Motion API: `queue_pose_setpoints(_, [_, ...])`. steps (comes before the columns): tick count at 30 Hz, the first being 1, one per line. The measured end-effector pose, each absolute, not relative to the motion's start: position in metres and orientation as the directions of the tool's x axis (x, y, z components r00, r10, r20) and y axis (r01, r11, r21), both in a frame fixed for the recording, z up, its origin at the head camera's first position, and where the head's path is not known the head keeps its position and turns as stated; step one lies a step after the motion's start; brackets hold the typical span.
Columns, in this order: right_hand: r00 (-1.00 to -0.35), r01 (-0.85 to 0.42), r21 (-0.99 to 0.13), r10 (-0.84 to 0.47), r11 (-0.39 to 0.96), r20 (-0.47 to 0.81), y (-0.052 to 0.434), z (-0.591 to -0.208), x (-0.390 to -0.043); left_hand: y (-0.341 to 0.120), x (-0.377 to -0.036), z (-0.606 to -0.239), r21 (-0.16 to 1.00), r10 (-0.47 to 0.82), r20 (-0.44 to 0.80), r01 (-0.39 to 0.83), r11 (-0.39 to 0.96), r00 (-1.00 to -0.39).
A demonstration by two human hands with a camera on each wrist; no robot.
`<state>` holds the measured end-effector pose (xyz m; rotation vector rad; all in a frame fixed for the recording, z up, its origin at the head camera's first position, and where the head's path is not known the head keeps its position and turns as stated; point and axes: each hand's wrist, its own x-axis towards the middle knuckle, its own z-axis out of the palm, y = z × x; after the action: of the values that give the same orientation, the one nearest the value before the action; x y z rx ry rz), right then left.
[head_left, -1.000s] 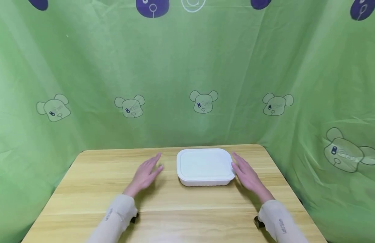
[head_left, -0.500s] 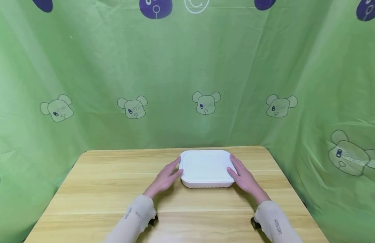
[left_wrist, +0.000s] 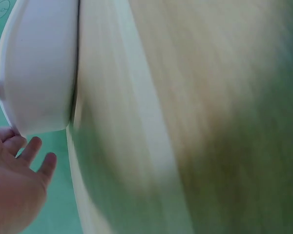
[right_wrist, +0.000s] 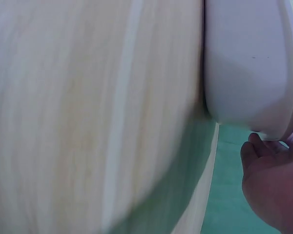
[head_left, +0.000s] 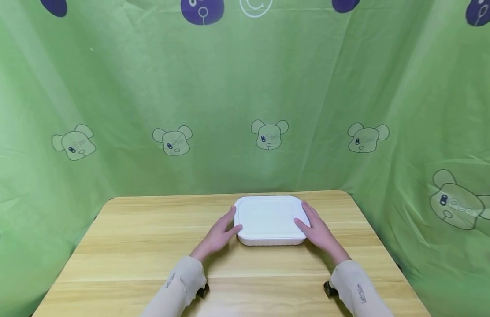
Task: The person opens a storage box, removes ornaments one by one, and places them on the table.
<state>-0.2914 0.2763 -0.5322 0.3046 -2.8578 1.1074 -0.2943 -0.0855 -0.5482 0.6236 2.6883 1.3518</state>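
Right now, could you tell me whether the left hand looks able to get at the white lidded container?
Probably yes: the left hand already lies against the white lidded container at its left end, with nothing between them on the wooden table.

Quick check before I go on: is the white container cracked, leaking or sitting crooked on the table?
Nothing stands out. The white container sits flat and square on the wooden table, lid on, no spill or crack visible. The left hand and right hand touch its two short sides.

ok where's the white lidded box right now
In the head view the white box sits on the wooden table, right of centre near its far edge, between the left hand and right hand.
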Motion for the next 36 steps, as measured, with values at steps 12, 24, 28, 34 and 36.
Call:
queue_pose_setpoints(12, [-0.985, -0.171, -0.712, -0.101, 0.681, 0.141, 0.270, -0.536, -0.298, -0.082, -0.293, -0.549, 0.845, 0.359, 0.089, 0.261, 0.467, -0.929])
queue_pose_setpoints(24, [-0.982, -0.178, -0.700, -0.075, 0.692, 0.175, 0.270, -0.539, -0.301, -0.080, -0.297, -0.549, 0.820, 0.342, 0.175, 0.329, 0.468, -0.923])
queue_pose_setpoints(28, [-0.980, -0.178, -0.688, -0.067, 0.704, 0.185, 0.269, -0.537, -0.301, -0.078, -0.297, -0.548, 0.809, 0.329, 0.210, 0.353, 0.470, -0.920])
queue_pose_setpoints(34, [-0.972, -0.201, -0.683, -0.056, 0.702, 0.229, 0.269, -0.533, -0.301, -0.074, -0.297, -0.543, 0.822, 0.276, 0.255, 0.358, 0.443, -0.927])
queue_pose_setpoints(36, [-0.969, -0.208, -0.683, -0.051, 0.700, 0.243, 0.269, -0.532, -0.300, -0.072, -0.296, -0.540, 0.828, 0.261, 0.271, 0.363, 0.428, -0.926])
